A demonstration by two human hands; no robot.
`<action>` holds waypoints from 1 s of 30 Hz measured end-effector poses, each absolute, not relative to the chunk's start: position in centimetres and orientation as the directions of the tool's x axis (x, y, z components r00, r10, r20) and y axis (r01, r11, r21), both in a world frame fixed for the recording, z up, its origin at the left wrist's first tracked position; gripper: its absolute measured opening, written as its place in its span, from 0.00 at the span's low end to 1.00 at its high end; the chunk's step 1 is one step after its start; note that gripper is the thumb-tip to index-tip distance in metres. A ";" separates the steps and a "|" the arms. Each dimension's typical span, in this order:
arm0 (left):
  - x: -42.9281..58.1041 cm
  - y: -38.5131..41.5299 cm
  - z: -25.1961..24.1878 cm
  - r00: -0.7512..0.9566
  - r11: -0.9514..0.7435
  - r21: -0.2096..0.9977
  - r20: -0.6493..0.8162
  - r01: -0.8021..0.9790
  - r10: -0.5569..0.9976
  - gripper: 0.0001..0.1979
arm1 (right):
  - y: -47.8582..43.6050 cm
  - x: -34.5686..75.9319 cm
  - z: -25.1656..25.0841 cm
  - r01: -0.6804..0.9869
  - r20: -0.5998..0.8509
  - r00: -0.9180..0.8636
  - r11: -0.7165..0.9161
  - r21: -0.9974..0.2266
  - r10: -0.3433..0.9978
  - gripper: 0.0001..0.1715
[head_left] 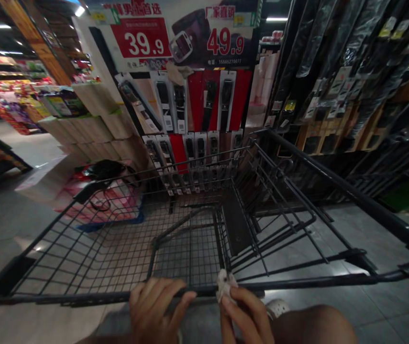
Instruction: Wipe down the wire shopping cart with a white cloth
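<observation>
A dark wire shopping cart (186, 260) stands sideways in front of me, its near side rail running across the lower part of the view. My left hand (156, 306) grips that rail left of centre, fingers over the top and thumb out to the right. Farther right, my right hand (245, 313) pinches a crumpled white tissue (225, 283) between thumb and fingers, and the tissue touches the same rail. No goods show in the wire basket. The cart's push handle (337, 186) is on the right.
Beyond the cart stands a rack of packaged belts (209, 100) under a price sign (190, 36). More belts in plastic (333, 81) hang at right. Paper packs (82, 129) and a pink bundle (118, 198) are stacked left. My knee (315, 327) and a white shoe (278, 307) show below.
</observation>
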State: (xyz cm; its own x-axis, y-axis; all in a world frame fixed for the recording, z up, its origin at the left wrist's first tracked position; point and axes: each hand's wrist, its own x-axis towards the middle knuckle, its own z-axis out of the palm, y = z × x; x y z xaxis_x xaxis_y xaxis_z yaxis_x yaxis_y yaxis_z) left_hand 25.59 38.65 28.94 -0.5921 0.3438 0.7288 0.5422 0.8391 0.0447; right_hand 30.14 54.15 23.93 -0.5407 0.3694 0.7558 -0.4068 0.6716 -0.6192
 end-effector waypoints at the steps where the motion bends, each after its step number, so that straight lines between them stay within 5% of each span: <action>1: 25.7 38.6 28.7 -0.613 0.845 0.062 0.716 0.531 0.333 0.10 | 54.3 30.1 23.6 -0.403 0.769 -0.524 0.689 -0.603 0.366 0.09; 11: 25.7 38.9 28.1 -0.697 0.863 0.188 0.679 0.469 0.231 0.14 | 57.4 30.4 22.9 -0.283 0.723 -0.525 0.708 -0.647 0.450 0.03; 16: 25.9 39.1 28.6 -0.719 0.851 0.240 0.663 0.467 0.208 0.13 | 57.7 31.0 21.9 -0.198 0.507 -0.620 0.505 -0.840 0.599 0.03; 21: 25.8 39.3 28.7 -0.694 0.847 0.233 0.692 0.478 0.202 0.15 | 57.8 31.8 22.1 -0.059 0.285 -0.572 0.308 -0.950 0.769 0.17; 30: 25.7 39.4 28.4 -0.718 0.853 0.254 0.672 0.457 0.185 0.17 | 56.8 29.9 23.4 -0.311 0.468 -0.543 0.351 -0.883 0.697 0.09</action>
State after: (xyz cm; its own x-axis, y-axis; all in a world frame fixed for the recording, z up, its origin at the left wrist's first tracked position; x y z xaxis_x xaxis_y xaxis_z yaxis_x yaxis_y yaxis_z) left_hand 25.74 39.38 28.43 -0.7176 0.1847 0.6715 0.4567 0.8527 0.2535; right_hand 29.91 56.80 23.44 -0.5434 0.6969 0.4680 -0.3107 0.3509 -0.8834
